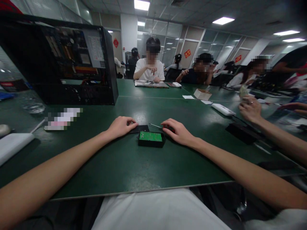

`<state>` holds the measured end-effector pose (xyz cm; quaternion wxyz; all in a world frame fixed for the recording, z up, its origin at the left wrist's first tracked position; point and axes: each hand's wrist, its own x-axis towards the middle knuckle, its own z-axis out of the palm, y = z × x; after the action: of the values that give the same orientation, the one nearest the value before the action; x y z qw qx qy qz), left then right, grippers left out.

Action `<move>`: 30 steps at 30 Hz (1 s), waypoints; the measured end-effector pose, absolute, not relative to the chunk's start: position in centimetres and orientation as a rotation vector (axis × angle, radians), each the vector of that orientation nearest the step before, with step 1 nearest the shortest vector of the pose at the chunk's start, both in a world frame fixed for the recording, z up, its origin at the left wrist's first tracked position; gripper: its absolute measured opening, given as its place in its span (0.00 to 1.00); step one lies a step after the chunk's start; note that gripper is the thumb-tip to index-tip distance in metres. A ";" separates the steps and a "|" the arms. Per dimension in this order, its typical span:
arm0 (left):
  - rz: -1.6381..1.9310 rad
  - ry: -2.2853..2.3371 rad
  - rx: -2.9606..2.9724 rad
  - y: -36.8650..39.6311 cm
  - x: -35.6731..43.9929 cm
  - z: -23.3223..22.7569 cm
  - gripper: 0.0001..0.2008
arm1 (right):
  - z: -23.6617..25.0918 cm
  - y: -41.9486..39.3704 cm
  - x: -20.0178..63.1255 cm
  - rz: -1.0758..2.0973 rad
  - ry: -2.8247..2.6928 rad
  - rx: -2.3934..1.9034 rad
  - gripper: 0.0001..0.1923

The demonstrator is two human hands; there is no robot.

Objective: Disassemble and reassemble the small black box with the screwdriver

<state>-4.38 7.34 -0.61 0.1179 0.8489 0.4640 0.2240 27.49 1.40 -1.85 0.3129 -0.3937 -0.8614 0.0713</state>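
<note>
- Your left hand (120, 126) is lying palm-down, fingers loosely curled, touching the black cover (140, 128).
- Your right hand (177, 131) is gripping the screwdriver (159, 126), tip pointing left, above the open box (151, 139) mid-table.

Table mat (134, 166): dark green, smooth, semi-gloss, ceiling lights reflect in it. Small box (151, 140): black plastic, matt, w/ green circuit board (151, 136) inside, slight sheen. Flat black cover (140, 129) under left hand (120, 126): matt plastic. Screwdriver (157, 126) by right hand (177, 131): thin bright metal shaft, red handle, prob. plastic. PC case (72, 57): black, sheet metal by the look, side panel glossy and see-through. Water bottle (21, 92): clear plastic. Cardboard box (202, 94): tan, matt. Shirt (155, 210): white cloth, matt.
</note>
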 end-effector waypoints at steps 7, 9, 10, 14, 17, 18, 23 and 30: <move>0.618 1.366 2.486 6.8 -4.3 -0.3 0.20 | -2.1 0.4 27.2 0.180 -2.253 -0.948 0.15; 0.622 1.358 2.489 6.8 -4.3 -0.3 0.20 | -2.0 -0.1 26.8 0.174 -2.256 -0.867 0.21; 0.629 1.348 2.491 6.8 -4.3 -0.3 0.20 | -1.8 -0.4 26.5 0.167 -2.270 -0.825 0.25; 0.692 1.309 2.449 6.8 -4.3 -0.3 0.18 | -1.0 -1.7 23.9 0.094 -2.437 -0.823 0.35; 0.775 1.315 2.380 6.9 -4.2 -0.3 0.17 | -0.1 -2.8 21.7 0.096 -2.536 -0.931 0.28; 0.805 1.322 2.360 6.9 -4.2 -0.2 0.17 | 0.4 -3.0 21.2 0.104 -2.545 -0.935 0.26; 0.949 1.315 2.233 6.8 -4.1 0.0 0.16 | 3.7 -2.4 22.8 0.029 -2.328 -0.903 0.26; 0.967 1.130 1.860 6.0 -3.3 -0.5 0.17 | 6.4 4.2 37.9 -0.483 -1.705 -1.607 0.30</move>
<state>-3.32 6.04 -0.49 0.3709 0.7253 0.4407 0.3770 37.89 4.23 6.36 0.3660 -0.6250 -0.6634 -0.1878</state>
